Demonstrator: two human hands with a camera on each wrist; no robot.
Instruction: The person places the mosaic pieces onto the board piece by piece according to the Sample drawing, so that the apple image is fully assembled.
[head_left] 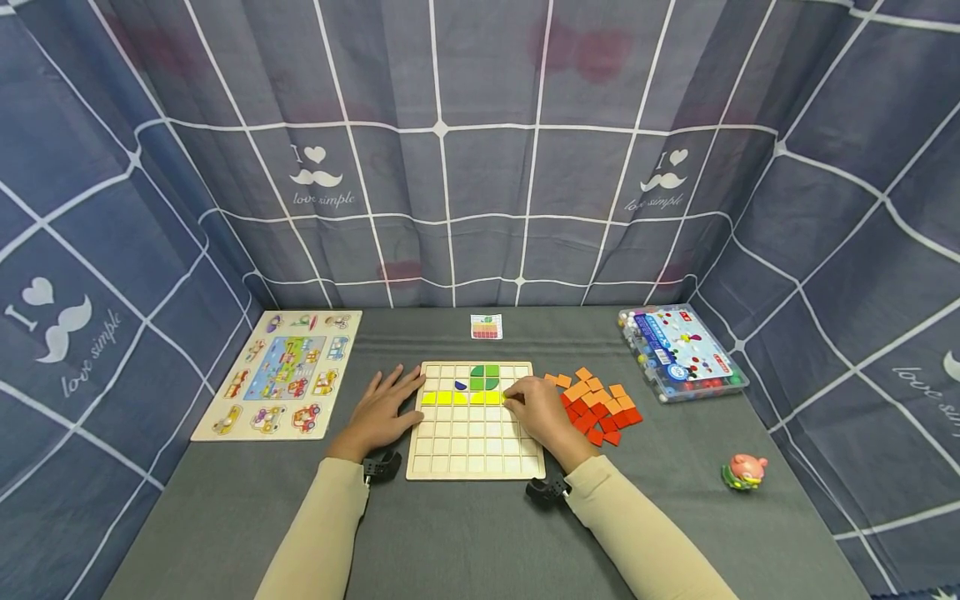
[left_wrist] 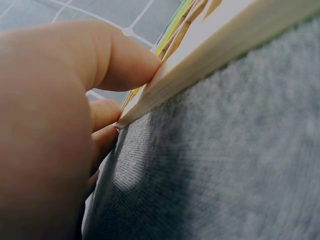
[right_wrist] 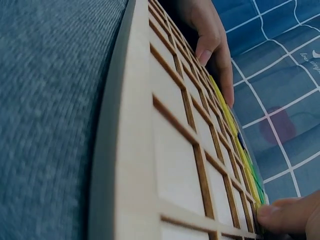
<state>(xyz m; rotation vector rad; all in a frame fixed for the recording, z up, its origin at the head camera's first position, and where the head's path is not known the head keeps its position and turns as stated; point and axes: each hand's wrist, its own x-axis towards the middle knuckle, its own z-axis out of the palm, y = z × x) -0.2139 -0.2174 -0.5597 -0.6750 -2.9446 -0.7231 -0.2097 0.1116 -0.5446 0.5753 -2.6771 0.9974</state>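
Note:
A square wooden grid board (head_left: 468,458) lies on the table with a row of yellow square tiles (head_left: 444,398) across it. Above that row sit green tiles (head_left: 485,377), some with a rounded corner, and one dark blue rounded piece (head_left: 461,386). My left hand (head_left: 382,410) rests at the board's left side, fingers spread; its thumb (left_wrist: 135,65) touches the board's edge. With thumb and fingertips, my right hand (head_left: 542,408) pinches a yellow tile at the right end of the row. In the right wrist view the right thumb (right_wrist: 280,215) covers most of that tile.
Loose orange tiles (head_left: 592,385) and red tiles (head_left: 609,425) lie in a pile right of the board. A small pattern card (head_left: 487,327) lies behind it. A picture puzzle board (head_left: 333,333) is at left; a clear plastic case (head_left: 682,354) and a pig figurine (head_left: 745,472) are at right.

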